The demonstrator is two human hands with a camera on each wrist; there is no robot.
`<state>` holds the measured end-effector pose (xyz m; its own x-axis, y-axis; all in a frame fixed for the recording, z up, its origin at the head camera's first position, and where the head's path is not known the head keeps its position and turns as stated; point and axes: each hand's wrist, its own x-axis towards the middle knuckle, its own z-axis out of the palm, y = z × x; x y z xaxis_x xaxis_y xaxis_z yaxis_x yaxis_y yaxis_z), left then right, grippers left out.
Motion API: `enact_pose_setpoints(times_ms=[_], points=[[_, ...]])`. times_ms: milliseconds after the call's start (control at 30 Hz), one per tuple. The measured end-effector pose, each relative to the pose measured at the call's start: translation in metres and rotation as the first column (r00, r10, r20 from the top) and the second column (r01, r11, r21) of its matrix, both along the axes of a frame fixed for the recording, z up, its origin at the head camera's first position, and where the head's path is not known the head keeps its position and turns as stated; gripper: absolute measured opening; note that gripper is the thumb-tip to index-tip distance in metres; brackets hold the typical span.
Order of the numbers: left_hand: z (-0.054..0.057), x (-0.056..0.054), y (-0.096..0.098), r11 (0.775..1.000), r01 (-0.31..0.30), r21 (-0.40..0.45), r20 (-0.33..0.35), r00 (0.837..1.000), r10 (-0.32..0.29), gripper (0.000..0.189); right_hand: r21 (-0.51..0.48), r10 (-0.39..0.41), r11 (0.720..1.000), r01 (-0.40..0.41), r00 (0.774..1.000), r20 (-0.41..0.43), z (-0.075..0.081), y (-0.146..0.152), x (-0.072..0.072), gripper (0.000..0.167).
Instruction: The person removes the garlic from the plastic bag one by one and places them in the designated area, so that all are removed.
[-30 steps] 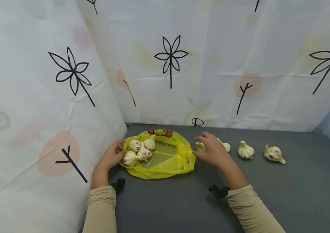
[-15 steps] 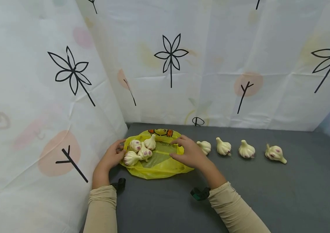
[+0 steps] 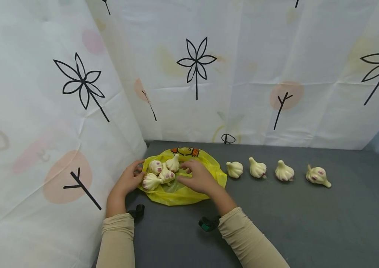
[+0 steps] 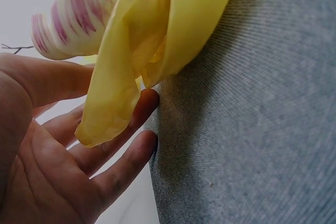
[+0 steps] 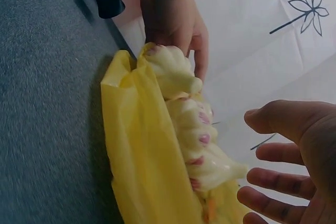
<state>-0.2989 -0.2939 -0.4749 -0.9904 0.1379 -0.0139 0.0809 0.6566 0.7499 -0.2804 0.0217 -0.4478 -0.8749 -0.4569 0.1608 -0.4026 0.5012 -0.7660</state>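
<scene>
A yellow plastic bag (image 3: 189, 199) lies spread with its mouth upward. Several garlic bulbs (image 3: 150, 181) are heaped in its left part. At the bag's left rim, my left hand (image 3: 129, 180) holds the edge; in the left wrist view, a hanging fold hides its thumb tip, and several fingers stretch out behind. My right hand (image 3: 197, 178) is over the bag, just right of the bulbs, with thumb and fingers apart and nothing between them. In the right wrist view, this hand (image 5: 294, 177) is a short way from the nearest garlic bulb (image 5: 210, 169).
Several more bulbs stand in a row right of the bag, from the nearest garlic bulb (image 3: 234, 169) to the farthest garlic bulb (image 3: 318, 176). The grey table (image 3: 276, 212) meets a patterned cloth (image 3: 243, 74) at the back and left.
My right hand has moved left, from the bag's right rim across its mouth towards the heaped bulbs. It uncovered the nearest loose bulbs. My left hand stays at the left rim.
</scene>
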Motion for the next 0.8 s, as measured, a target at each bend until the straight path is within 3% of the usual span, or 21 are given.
enact_pose_setpoints(times_ms=[333,800], points=[[-0.001,0.003,-0.002,1.0,-0.02,0.002,-0.002,1.0,0.02,0.055,-0.005,-0.018,1.0,0.018,0.999,0.035,-0.011,-0.028,-0.006,0.043],[0.001,0.003,0.002,1.0,-0.001,0.01,-0.023,1.0,0.001,0.055,0.008,-0.02,1.0,0.02,1.0,-0.004,-0.019,-0.045,-0.011,0.037]])
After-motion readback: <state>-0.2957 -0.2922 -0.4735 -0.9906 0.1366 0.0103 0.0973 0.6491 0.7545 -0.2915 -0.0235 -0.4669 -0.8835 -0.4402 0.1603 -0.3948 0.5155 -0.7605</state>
